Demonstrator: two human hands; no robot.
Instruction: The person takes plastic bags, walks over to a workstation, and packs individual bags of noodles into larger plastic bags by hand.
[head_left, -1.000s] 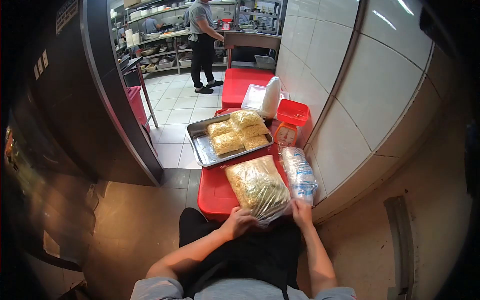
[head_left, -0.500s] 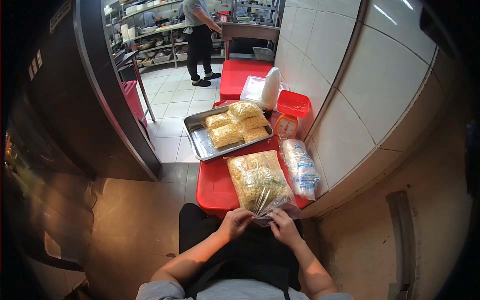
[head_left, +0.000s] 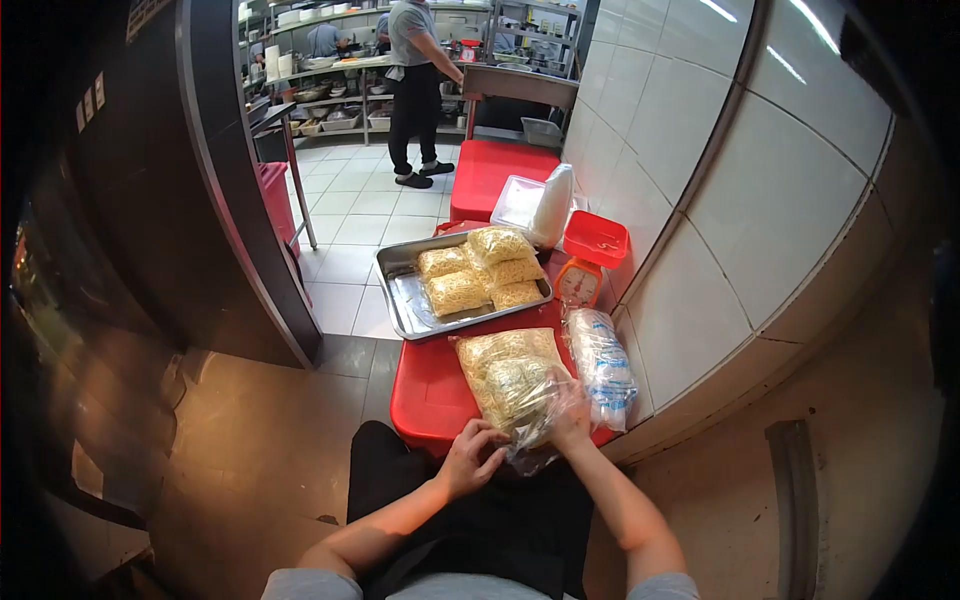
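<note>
A large clear plastic bag (head_left: 510, 345) full of pale yellow, noodle-like strands lies on the red table, its mouth toward me. At the left of that mouth, my left hand (head_left: 468, 462) has curled fingers and thumb around the loose plastic edge. My right hand (head_left: 570, 418) is at the right side of the opening, partly behind the clear film; its fingers are blurred, and I cannot tell what they hold. A smaller bundle (head_left: 520, 385) of the strands shows through the plastic near the opening.
Beyond the bag, a metal tray (head_left: 410, 310) holds several filled bags (head_left: 458, 293). On the right are an orange scale (head_left: 579, 283) with a red pan (head_left: 597, 240) and a roll of plastic bags (head_left: 602, 370). A person (head_left: 415, 90) stands farther back, near shelves.
My right hand has moved up and forward along the bag's right side, under the film. My left hand stays near the opening's left. The gathered plastic has spread, and the view has shifted slightly.
</note>
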